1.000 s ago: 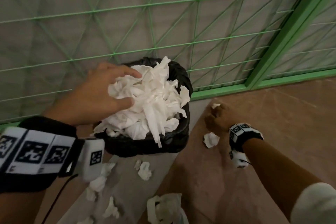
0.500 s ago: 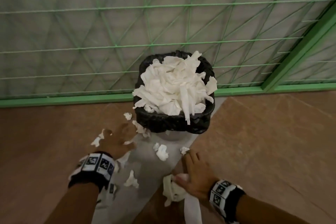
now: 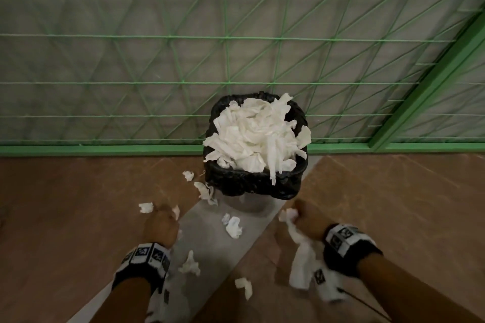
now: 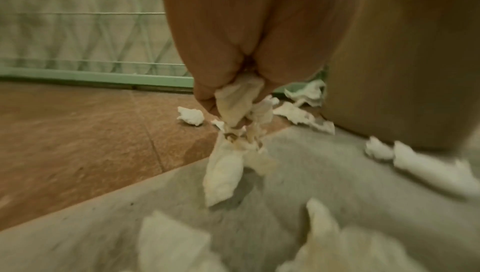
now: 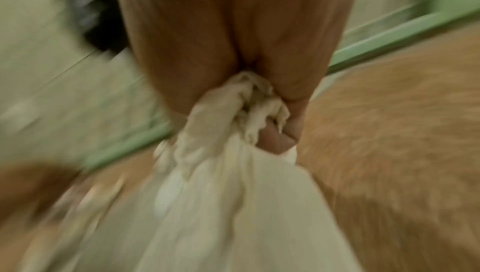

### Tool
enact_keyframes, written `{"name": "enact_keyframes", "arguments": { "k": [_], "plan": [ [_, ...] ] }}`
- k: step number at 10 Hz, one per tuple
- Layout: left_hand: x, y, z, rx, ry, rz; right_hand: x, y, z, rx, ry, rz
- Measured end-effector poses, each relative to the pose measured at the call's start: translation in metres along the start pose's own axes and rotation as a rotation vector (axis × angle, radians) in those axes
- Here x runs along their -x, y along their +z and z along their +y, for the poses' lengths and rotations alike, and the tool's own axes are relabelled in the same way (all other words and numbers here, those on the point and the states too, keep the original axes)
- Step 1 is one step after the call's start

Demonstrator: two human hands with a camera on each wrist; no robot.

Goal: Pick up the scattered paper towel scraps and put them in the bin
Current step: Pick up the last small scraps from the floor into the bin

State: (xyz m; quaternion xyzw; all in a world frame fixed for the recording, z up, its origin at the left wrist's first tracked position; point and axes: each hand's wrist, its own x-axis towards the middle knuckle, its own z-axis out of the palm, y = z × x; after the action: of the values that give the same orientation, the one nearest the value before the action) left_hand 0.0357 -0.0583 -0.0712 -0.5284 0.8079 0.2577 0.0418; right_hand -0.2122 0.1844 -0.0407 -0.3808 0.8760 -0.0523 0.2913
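Note:
A black-lined bin (image 3: 252, 186) stands against the green fence, heaped with white paper towel scraps (image 3: 256, 139). Several loose scraps (image 3: 233, 227) lie on the floor in front of it. My left hand (image 3: 161, 225) is low, left of the bin, fingers curled round small scraps (image 4: 236, 108) that dangle below the fist. My right hand (image 3: 305, 219) is in front of the bin's right side and grips a long crumpled paper towel piece (image 3: 301, 262), which hangs down beside the wrist (image 5: 233, 174).
A green wire fence (image 3: 225, 60) with a green base rail closes off the far side. The floor is brown with a grey strip (image 3: 210, 252) running diagonally from the bin. Other scraps lie at the bin's left (image 3: 206, 190) and near my arms (image 3: 244, 286).
The left hand has closed into a fist on scraps near the floor. The right hand has lifted the long towel piece off the floor and moved right and forward. The view has widened.

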Motion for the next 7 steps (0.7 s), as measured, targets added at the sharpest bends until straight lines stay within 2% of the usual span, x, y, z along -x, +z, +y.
{"name": "enact_keyframes", "arguments": {
  "k": [1,2,3,4,5,6,7],
  "plan": [
    [-0.002,-0.025,0.013,0.295,-0.057,0.083,-0.010,-0.080,0.026,-0.215,0.079,0.191],
    [-0.013,-0.081,0.035,0.462,-0.047,0.229,-0.005,-0.150,0.017,-0.687,0.137,0.282],
    [-0.022,-0.138,0.060,0.623,0.059,0.343,0.015,-0.216,-0.020,-0.947,0.085,0.440],
    [-0.005,-0.189,0.098,0.806,0.264,0.331,0.028,-0.261,-0.066,-1.054,-0.149,0.536],
    [0.035,-0.230,0.147,0.817,0.462,0.385,0.022,-0.267,-0.108,-0.863,-0.314,0.571],
    [0.066,-0.237,0.188,1.052,0.617,0.198,0.004,-0.240,-0.131,-0.602,-0.382,0.597],
    [0.074,-0.204,0.214,1.012,0.635,-0.078,-0.019,-0.195,-0.130,-0.125,-0.268,0.518]
  ]
}}
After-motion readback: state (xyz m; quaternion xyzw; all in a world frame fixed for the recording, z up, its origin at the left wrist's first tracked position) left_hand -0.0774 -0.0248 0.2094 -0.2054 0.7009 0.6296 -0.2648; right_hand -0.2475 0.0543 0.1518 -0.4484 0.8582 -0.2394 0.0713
